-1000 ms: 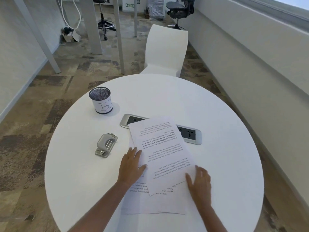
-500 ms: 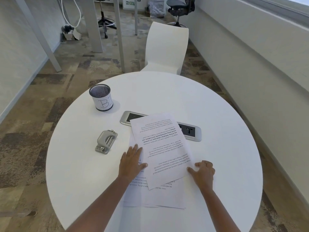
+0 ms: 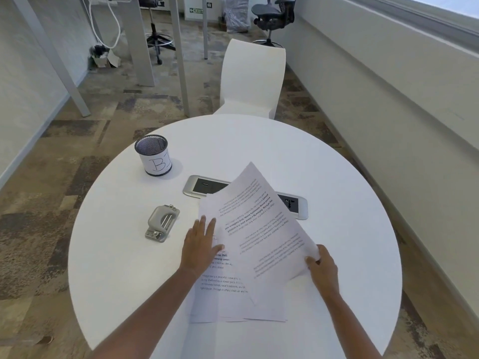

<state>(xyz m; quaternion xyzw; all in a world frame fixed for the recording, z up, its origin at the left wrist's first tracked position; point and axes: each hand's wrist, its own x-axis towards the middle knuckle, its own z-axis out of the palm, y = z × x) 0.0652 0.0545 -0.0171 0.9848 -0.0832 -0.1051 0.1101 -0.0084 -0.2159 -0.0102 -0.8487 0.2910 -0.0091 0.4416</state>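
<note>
One sheet (image 3: 259,224) now lifted off stack (image 3: 223,301); flat half a second ago. Head view: right hand (image 3: 322,268) pinches its near right corner; left hand (image 3: 201,244), fingers straight, presses stack by table's (image 3: 337,177) near edge. Judgement: sheet separation begun.

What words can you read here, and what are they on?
"B1", handwritten on the paper label of the mesh cup.
"EXIT" on the green sign by the far wall.
"Defined by a slower pace" on the flat sheet under the left hand.
The lifted sheet, pinched by the right hand: upside down, too blurred to read.
</note>
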